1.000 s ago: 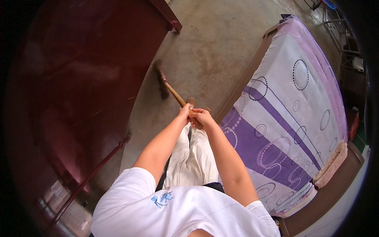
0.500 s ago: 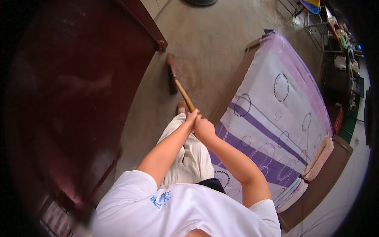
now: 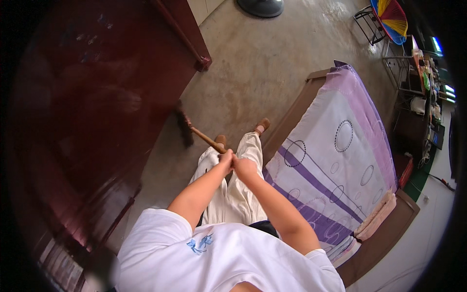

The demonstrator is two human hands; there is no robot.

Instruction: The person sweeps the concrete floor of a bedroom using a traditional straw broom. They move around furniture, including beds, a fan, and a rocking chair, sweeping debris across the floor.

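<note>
Both my hands are wrapped round the wooden handle of a broom [image 3: 208, 140] in front of my legs. My left hand [image 3: 226, 159] is farther down the handle, and my right hand [image 3: 244, 169] is close against it at the handle's end. The broom slants away to the left. Its dark brown head [image 3: 185, 127] is at the concrete floor [image 3: 248, 80], beside the lower edge of the dark red furniture. Fingers of both hands are closed; the stretch of handle inside them is hidden.
Large dark red furniture [image 3: 107, 97] stands at the left. To the right is a bed [image 3: 316, 141] with a purple and white sheet. A round black base [image 3: 261, 6] and a colourful chair [image 3: 390, 20] stand farther off. A cluttered desk [image 3: 418, 73] lines the right side.
The broom head has swung left and nearer, from the open floor to beside the red furniture. My hands have shifted slightly left and nearer. A second foot now shows.
</note>
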